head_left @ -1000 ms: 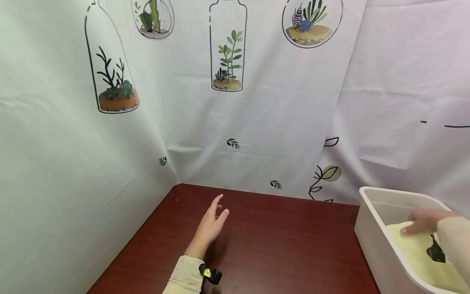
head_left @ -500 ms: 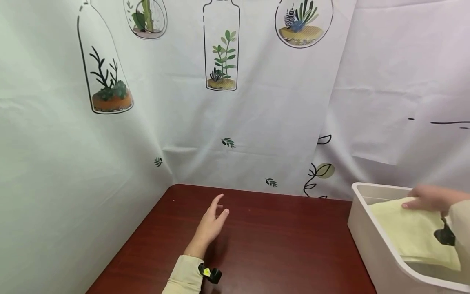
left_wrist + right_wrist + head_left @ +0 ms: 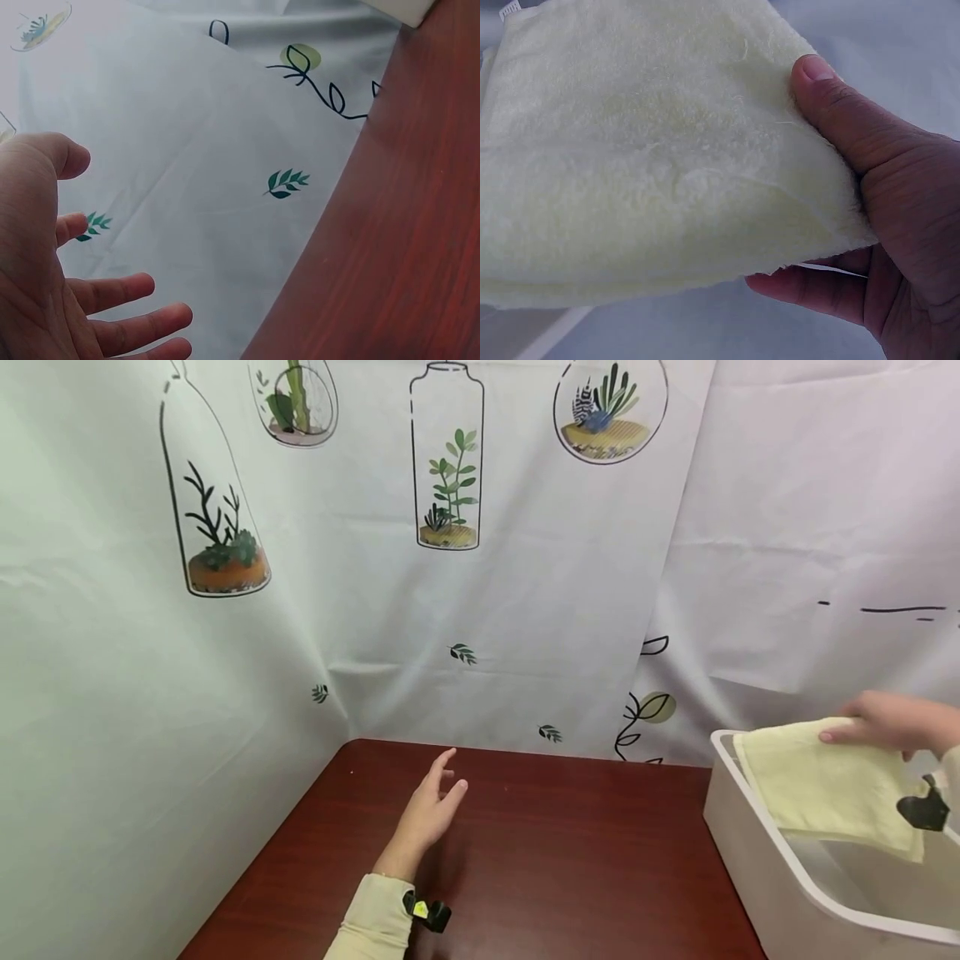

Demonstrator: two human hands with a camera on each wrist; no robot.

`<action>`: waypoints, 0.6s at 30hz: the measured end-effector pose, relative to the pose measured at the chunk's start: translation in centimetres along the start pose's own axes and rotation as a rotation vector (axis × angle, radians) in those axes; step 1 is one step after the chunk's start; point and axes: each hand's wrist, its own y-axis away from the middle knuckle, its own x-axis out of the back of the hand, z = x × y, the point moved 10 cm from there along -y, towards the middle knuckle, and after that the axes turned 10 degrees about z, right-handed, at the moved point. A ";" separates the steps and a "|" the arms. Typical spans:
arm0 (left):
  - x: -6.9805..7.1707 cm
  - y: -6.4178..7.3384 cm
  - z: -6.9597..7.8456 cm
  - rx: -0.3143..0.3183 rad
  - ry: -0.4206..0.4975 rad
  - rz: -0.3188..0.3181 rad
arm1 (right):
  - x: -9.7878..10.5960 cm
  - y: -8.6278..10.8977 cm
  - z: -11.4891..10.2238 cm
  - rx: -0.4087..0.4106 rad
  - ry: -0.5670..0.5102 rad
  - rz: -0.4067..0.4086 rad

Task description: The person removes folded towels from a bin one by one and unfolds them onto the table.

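Observation:
A pale yellow folded towel hangs tilted at the mouth of a white bin, partly above its rim. My right hand pinches the towel by its far edge. In the right wrist view the thumb lies on top of the fluffy towel and the fingers are underneath. My left hand hovers over the dark red table with its fingers loosely extended. Nothing lies in the left palm, as the left wrist view shows of the left hand.
A white printed cloth with plant drawings hangs behind the table and along its left side. The bin stands at the table's right. Each sleeve carries a black wrist camera.
My right hand has lifted the towel from inside the bin up to its rim, baring the bin's inner floor. The left hand stays nearly still. The head view has shifted slightly right.

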 end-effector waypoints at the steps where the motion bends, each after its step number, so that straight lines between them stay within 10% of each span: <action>1: 0.0 0.0 0.2 -0.003 -0.002 -0.002 | 0.5 0.0 -0.3 0.012 0.009 0.019; 18: -0.4 -0.3 4.4 -0.069 -0.013 -0.048 | 8.2 0.1 -8.9 0.227 0.291 0.331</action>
